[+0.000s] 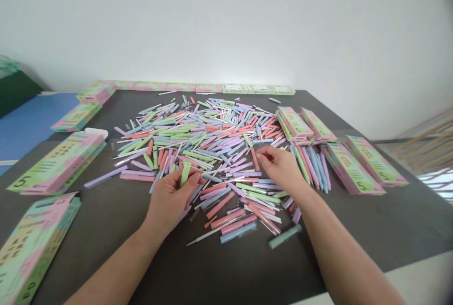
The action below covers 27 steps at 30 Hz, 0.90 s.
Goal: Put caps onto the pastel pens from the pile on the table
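I see a light-green pen piece (185,173), tilted nearly upright, above the jumbled pens and pen parts (212,142). These, coral, purple, blue, green and white, spread over the middle of the table (170,272), thinning toward its near edge.

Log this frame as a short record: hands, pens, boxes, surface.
left hand: holding a light green pen part
right hand: over the pile, fingers pinched; grip unclear
pile: loose pen parts, mostly green, red, blue, purple, with thin white sticks
grouped pens: side by side, beside right forearm
boxes: pink-green, at left, right and far edge
surface: dark tabletop
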{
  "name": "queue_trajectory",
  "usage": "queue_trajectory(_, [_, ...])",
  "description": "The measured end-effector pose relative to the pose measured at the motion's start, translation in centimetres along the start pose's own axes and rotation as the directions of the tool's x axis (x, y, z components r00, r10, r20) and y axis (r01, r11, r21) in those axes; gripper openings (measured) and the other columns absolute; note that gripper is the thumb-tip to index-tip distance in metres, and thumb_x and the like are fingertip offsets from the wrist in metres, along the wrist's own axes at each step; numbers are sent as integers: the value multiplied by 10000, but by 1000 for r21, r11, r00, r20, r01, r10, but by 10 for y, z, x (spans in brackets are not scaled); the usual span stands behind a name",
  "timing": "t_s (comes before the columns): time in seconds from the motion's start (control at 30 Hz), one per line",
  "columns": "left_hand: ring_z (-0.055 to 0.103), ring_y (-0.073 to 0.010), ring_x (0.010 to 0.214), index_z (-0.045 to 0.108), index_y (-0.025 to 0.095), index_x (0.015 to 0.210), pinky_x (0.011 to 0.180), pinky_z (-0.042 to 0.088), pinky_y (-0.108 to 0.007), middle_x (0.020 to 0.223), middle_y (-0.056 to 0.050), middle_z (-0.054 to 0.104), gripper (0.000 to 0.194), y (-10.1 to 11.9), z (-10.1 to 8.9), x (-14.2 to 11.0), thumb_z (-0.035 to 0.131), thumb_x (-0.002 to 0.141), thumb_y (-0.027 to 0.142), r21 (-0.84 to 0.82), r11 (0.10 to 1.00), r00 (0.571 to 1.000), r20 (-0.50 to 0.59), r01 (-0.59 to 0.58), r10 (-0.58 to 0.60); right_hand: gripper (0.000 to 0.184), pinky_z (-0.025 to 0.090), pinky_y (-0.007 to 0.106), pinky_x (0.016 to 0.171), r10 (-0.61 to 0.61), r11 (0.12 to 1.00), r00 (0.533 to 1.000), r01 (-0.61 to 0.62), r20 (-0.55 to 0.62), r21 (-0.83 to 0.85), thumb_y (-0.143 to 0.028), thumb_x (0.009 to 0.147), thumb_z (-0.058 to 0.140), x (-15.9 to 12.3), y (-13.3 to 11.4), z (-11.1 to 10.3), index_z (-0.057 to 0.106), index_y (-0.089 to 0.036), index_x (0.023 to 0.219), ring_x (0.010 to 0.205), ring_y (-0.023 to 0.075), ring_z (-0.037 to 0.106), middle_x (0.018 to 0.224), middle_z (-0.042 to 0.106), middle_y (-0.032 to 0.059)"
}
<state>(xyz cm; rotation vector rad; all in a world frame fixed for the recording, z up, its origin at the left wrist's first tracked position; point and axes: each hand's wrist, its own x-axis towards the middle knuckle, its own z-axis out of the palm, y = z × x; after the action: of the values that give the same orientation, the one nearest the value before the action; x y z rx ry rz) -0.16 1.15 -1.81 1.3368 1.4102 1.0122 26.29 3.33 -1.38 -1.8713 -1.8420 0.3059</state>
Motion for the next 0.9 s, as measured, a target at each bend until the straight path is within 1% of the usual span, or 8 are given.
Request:
queue_trajectory(0.03, [382,-53,351,679,145,844,382,311,-181,550,29,613,274,-1,0,1,660,783,412,-25,1000,1000,2,-2,2,247,463,259,693,75,988,997,-78,-27,-136,-228,890,475,8,4,-1,710,-169,941,744,172,662,807,730,40])
queue_trajectory(0.07, [375,-50,347,681,141,836,384,312,-182,552,23,620,272,-1,0,1,659,786,407,-28,1000,1000,-3,-3,3,255,460,274,738,105,976,993,-112,-43,-188,-202,876,475,16,8,-1,716,-150,939,808,193,667,861,737,71])
queue_trajectory(0.17, [367,-44,337,686,132,841,373,311,-185,592,5,656,279,-1,1,1,685,761,399,-76,997,1000,-8,-1,0,250,448,295,822,147,951,989,-150,-31,-272,-162,838,497,37,18,4,726,-120,930,932,233,659,962,732,132])
queue_trajectory(0.37, [370,-30,330,695,124,841,364,301,-172,597,-3,665,268,0,2,-1,694,758,378,-155,988,1000,2,7,-7,292,462,344,847,236,900,971,-230,-29,-371,-285,875,498,56,25,24,701,-106,983,1005,278,639,1051,697,188])
queue_trajectory(0.57, [390,-16,330,687,142,869,333,267,-143,691,-20,690,221,-2,1,-2,703,769,339,-295,955,998,57,-20,39,272,464,345,839,242,893,970,-229,-16,-388,-215,865,477,62,26,29,693,-108,993,1024,281,639,1058,696,186])
queue_trajectory(0.7, [402,-15,326,692,156,883,329,266,-140,697,-19,690,200,-6,0,-1,703,789,333,-369,929,994,93,-24,62,240,464,341,800,225,910,974,-208,5,-358,-173,810,493,63,24,26,710,-104,883,954,284,659,971,712,187])
queue_trajectory(0.8, [418,-18,332,701,167,892,336,271,-143,690,-15,692,181,-9,-1,0,706,794,319,-413,911,990,117,-21,76,186,456,330,768,193,934,981,-183,2,-306,-189,775,525,52,17,15,696,-116,766,874,272,664,849,718,157])
queue_trajectory(0.9, [425,-18,342,707,173,891,348,277,-145,687,-14,697,161,-10,-2,-1,713,789,297,-445,895,988,128,-25,91,153,451,292,705,157,965,987,-160,-29,-210,-233,781,536,32,5,1,661,-147,758,749,207,651,753,704,81])
